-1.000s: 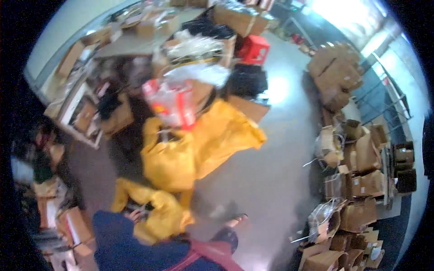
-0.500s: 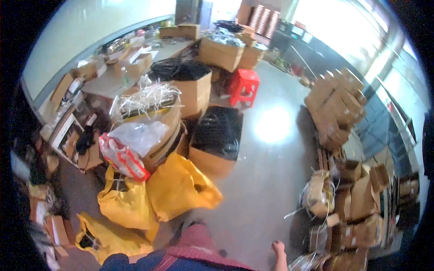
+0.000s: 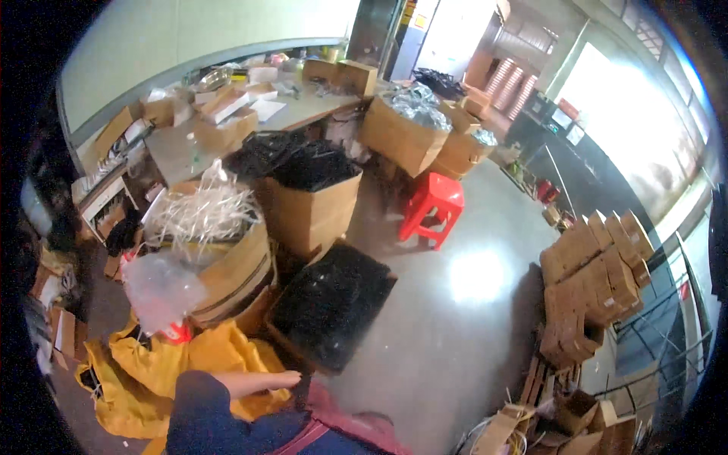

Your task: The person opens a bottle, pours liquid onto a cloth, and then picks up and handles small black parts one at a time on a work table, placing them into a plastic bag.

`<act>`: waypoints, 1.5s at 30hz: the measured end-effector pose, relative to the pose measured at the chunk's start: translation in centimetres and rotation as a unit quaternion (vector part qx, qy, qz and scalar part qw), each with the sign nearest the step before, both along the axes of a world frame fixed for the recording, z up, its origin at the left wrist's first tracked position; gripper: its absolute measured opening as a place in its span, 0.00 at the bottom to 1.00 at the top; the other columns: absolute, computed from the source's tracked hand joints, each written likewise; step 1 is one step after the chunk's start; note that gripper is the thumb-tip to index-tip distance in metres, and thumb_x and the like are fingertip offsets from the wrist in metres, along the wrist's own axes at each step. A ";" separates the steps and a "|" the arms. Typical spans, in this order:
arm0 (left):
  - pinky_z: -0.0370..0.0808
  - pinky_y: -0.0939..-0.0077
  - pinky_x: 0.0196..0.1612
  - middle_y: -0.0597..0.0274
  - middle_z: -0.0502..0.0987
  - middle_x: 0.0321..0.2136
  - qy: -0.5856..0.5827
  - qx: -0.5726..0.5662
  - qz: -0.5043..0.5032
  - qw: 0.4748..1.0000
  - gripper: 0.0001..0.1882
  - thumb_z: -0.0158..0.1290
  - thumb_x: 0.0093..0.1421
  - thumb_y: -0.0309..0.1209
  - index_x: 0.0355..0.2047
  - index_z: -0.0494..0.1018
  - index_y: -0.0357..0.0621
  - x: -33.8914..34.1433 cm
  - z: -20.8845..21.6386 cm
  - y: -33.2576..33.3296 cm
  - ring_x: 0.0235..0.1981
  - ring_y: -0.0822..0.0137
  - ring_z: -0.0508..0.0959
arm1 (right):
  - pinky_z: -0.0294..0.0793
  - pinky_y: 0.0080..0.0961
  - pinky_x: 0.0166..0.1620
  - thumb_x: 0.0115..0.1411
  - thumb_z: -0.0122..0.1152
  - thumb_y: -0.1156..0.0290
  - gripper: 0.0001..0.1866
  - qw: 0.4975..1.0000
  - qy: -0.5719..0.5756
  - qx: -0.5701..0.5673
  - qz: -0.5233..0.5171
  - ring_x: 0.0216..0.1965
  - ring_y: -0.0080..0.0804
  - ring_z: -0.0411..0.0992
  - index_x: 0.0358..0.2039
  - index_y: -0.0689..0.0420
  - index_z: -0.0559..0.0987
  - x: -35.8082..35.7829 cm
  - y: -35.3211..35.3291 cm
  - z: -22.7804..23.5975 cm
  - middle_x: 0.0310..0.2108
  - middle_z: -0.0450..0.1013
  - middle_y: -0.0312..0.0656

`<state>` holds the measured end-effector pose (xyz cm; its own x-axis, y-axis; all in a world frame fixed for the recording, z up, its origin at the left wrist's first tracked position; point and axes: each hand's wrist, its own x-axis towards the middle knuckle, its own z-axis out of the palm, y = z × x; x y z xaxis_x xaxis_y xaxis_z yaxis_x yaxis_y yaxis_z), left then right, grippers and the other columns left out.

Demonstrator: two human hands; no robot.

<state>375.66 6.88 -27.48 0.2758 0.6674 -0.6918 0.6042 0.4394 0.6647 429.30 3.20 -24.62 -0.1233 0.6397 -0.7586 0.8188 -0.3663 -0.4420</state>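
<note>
My left forearm reaches out of a dark sleeve across my front, and my left hand [image 3: 284, 380] is over the edge of the yellow sacks [image 3: 227, 356]. Its fingers are small and blurred, so their grip does not show. Just beyond it stands a carton filled with something black and shiny [image 3: 334, 303]. A clear plastic bag [image 3: 163, 288] lies behind the sacks, against a round container topped with white strips [image 3: 205, 212]. My right hand is out of the picture.
A red stool [image 3: 434, 208] stands on the floor ahead. Stacked cartons [image 3: 595, 280] line the right side. A cluttered worktable [image 3: 303, 114] runs along the left wall, with a carton of black material [image 3: 315, 205] before it and cartons of silvery items [image 3: 406, 136] at its end.
The view has moved forward, bringing the stool and cartons nearer. My left forearm and hand have come into view across my front; my right hand has left the lower edge.
</note>
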 end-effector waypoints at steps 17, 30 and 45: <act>0.70 0.56 0.52 0.42 0.77 0.48 0.096 0.038 0.051 0.993 0.30 0.41 0.62 0.56 0.51 0.75 0.48 25.3 13.8 43.4 0.49 0.45 0.76 | 0.74 0.37 0.50 0.52 0.65 0.47 0.28 0.972 0.007 0.043 0.232 0.48 0.45 0.76 0.48 0.53 0.80 23.8 58.3 4.5 0.44 0.78 0.48; 0.72 0.67 0.43 0.54 0.75 0.49 -0.324 0.428 0.104 0.837 0.37 0.31 0.68 0.63 0.58 0.69 0.45 16.0 -2.3 61.7 0.44 0.64 0.75 | 0.73 0.36 0.50 0.63 0.55 0.49 0.28 0.893 0.088 0.042 0.439 0.47 0.41 0.75 0.57 0.54 0.73 -5.0 96.8 11.4 0.46 0.77 0.49; 0.74 0.58 0.44 0.52 0.79 0.39 0.025 0.225 0.183 0.957 0.22 0.45 0.67 0.48 0.47 0.72 0.42 -3.0 22.7 111.0 0.41 0.55 0.78 | 0.71 0.38 0.53 0.67 0.50 0.54 0.23 0.795 -0.014 0.018 0.607 0.49 0.46 0.73 0.56 0.54 0.73 -19.4 141.5 2.0 0.50 0.74 0.53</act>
<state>372.63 117.83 -4.75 -0.0603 0.9459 -0.3187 0.5008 0.3049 0.8101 409.91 144.67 -22.62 -0.6497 0.0837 -0.7556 0.5691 0.7125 -0.4104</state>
